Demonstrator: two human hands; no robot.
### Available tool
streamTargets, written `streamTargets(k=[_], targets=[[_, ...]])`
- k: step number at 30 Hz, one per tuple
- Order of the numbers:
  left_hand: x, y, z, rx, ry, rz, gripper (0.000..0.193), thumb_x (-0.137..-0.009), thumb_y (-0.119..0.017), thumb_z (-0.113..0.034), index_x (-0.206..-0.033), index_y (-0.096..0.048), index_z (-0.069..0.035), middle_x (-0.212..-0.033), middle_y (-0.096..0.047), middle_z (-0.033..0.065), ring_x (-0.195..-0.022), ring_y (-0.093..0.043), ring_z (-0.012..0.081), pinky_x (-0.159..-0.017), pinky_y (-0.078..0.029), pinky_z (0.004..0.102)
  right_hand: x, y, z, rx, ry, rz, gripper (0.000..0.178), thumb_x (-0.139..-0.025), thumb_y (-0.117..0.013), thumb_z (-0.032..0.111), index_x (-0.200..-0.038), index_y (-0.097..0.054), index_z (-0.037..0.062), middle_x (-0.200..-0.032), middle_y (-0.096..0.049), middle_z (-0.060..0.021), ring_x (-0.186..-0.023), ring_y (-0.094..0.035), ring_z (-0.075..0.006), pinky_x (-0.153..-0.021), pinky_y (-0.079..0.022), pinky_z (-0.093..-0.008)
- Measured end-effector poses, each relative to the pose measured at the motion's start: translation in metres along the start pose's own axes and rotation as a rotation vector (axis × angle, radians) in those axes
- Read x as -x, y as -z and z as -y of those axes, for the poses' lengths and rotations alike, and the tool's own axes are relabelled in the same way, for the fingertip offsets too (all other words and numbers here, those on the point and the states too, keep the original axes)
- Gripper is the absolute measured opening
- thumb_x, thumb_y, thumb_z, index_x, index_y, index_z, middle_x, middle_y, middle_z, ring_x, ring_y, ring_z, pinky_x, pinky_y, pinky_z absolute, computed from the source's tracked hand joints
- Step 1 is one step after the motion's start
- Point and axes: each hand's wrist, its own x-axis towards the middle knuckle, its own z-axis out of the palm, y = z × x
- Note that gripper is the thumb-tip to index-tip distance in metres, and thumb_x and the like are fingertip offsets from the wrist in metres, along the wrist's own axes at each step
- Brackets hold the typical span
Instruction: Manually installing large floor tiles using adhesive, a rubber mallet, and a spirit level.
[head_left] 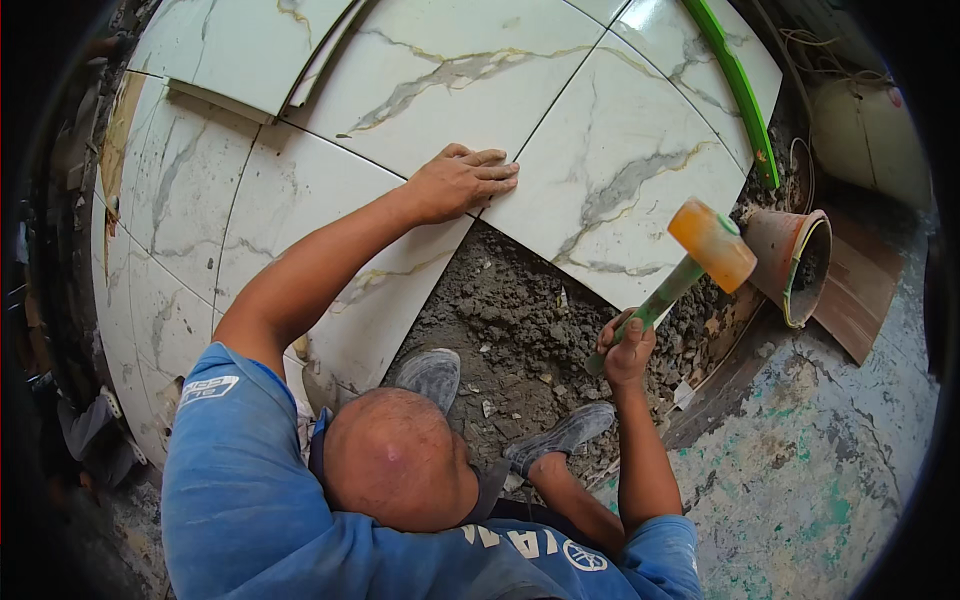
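Note:
My left hand [465, 185] lies flat, fingers stretched out, over the joint where the white marble-look tiles meet. Its fingertips rest at the corner of one tile [620, 150], which sits at the edge of the dark, rough mortar bed [490, 290]. On the right, my right hand [628, 350] is closed round the green handle of a mallet [712, 245]. The mallet's orange-yellow head is raised and appears above that tile's right-hand corner. Whether the head touches the tile, I cannot tell.
A green straightedge [738, 90] lies across the far-right tiles. Beside the mortar, a bucket [790, 262] is tipped on its side near a brown board [860, 280]. Stacked tiles [250, 60] lie at the far left. My shoes [560, 438] stand on the mortar. Stained concrete [800, 480] spreads at the right.

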Motion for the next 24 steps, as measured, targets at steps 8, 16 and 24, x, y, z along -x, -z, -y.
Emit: streamTargets(k=[8,16,24], targets=[[0.001,-0.004,-0.001,0.023,0.011,-0.051,0.055,-0.086,-0.069,-0.029,-0.138,-0.054,-0.022,-0.151,-0.043,-0.0078,-0.143,-0.033,0.0132,-0.111,-0.029,0.0387,0.021,0.014,-0.019,0.65,-0.205,0.117,0.045,-0.099,-0.052,0.046,-0.08,-0.05,0.0061,-0.058,-0.047,0.0007,-0.051,-0.046,-0.0122,-0.05,-0.04,-0.0303],[-0.025,0.022,0.009,0.113,0.055,0.197,0.048,-0.087,-0.069,-0.025,-0.133,-0.059,-0.019,-0.148,-0.048,-0.0024,-0.138,-0.04,0.0165,-0.111,-0.031,0.0368,-0.036,0.015,0.071,0.322,0.002,0.135,0.034,-0.103,-0.049,0.038,-0.11,-0.045,0.0054,-0.064,-0.05,-0.0019,-0.045,-0.05,-0.0094,-0.04,-0.039,-0.0232],[-0.144,0.016,0.01,-0.026,0.112,-0.497,0.058,-0.098,-0.05,-0.038,-0.148,-0.04,-0.012,-0.157,-0.032,0.0119,-0.147,-0.025,0.0272,-0.12,-0.019,0.045,-0.074,0.041,0.056,0.475,-0.326,0.142,0.031,-0.102,-0.052,0.034,-0.108,-0.051,0.0037,-0.069,-0.05,-0.0006,-0.056,-0.047,-0.0069,-0.051,-0.041,-0.0242]])
